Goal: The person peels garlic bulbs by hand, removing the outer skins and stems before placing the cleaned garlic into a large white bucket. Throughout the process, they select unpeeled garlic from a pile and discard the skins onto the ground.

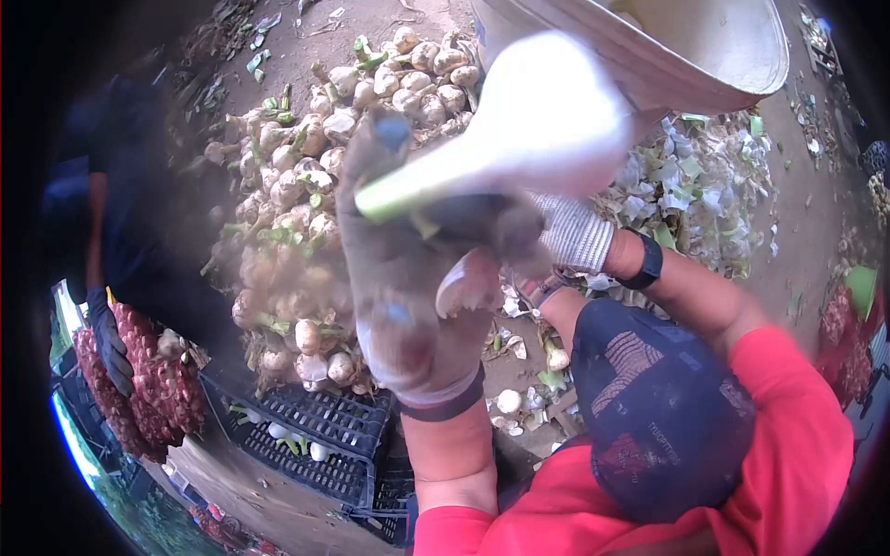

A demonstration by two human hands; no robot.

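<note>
A large pale bulb (556,116) with a green-white stem hangs blurred, close to the camera. Its cut stem end overlaps my left hand (422,250) in a dirty grey glove; the thumb and fingers are apart, with no visible wrap around the stem. A pinkish-white patch shows at the glove, too blurred to name. Just right of it is my right hand (575,232), in a light knitted glove below a dark wristband (642,259). Its fingers are hidden behind the left hand. Behind both hands lies a heap of bulbs (306,176).
At the upper right a pale bucket (640,51) tilts above scattered peelings (695,176). Black crates (324,435) stand lower left. Dark printed cloth (667,408) covers my bent leg. At far left, a person's gloved hand (109,343) touches red net bags (153,389).
</note>
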